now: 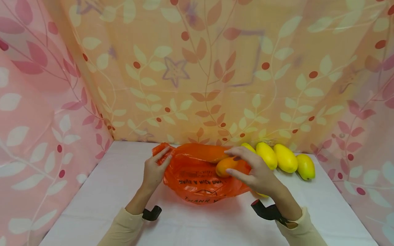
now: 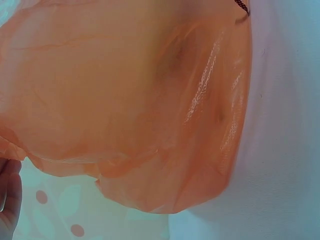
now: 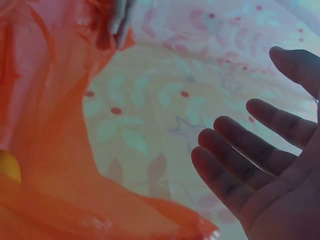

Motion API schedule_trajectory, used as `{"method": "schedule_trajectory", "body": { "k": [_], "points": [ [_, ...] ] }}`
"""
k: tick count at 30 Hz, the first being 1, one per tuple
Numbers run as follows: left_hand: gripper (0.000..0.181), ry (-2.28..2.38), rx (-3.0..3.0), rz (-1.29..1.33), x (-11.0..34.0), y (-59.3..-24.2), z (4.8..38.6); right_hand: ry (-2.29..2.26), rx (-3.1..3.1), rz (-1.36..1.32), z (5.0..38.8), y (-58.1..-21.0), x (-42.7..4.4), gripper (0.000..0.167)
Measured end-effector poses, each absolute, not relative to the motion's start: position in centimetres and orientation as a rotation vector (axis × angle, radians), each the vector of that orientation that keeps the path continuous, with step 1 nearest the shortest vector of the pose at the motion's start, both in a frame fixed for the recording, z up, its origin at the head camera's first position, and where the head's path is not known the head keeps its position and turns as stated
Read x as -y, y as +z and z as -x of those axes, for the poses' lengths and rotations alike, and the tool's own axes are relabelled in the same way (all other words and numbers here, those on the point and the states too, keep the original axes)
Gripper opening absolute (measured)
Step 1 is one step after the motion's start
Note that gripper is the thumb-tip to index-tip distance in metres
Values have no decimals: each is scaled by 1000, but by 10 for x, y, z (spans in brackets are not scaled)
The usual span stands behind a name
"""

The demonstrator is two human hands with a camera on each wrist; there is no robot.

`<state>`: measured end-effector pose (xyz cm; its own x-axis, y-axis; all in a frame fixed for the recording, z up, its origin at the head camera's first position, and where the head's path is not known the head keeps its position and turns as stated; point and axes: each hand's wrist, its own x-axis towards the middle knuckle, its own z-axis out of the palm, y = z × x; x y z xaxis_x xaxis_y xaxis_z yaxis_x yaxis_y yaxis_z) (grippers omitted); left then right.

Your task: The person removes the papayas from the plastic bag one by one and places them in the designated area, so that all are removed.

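An orange-red plastic bag [image 1: 200,191] with black printed lettering lies on the table, its mouth held apart. My left hand [image 1: 154,172] pinches the bag's left edge; its fingers [image 2: 11,195] show at the corner of the left wrist view. Inside the bag's mouth is a yellow mango [image 1: 227,166], tinted orange. Over the bag's right side, my right hand [image 1: 257,171] has its fingers spread. In the right wrist view that palm is bare, apart from the mango [image 3: 9,167] at the far left.
Several yellow mangoes [image 1: 285,158] lie in a row at the back right of the white table [image 1: 92,205]. A bit of yellow [image 1: 262,195] shows beside the bag under my right wrist. Floral curtains [image 1: 197,68] enclose the back and sides.
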<state>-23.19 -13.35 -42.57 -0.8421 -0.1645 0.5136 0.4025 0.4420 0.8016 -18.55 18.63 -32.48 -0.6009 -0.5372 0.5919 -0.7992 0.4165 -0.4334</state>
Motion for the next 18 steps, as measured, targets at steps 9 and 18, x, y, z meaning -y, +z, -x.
{"method": "schedule_trajectory", "body": {
  "k": [9,18],
  "points": [
    [35,-1409,2186,182,133,-424,231,973,2534,-1250,196,-341,-163,38],
    [35,-1427,2169,192,133,-425,231,794,3014,-1207,216,-360,-159,55]
  ]
}}
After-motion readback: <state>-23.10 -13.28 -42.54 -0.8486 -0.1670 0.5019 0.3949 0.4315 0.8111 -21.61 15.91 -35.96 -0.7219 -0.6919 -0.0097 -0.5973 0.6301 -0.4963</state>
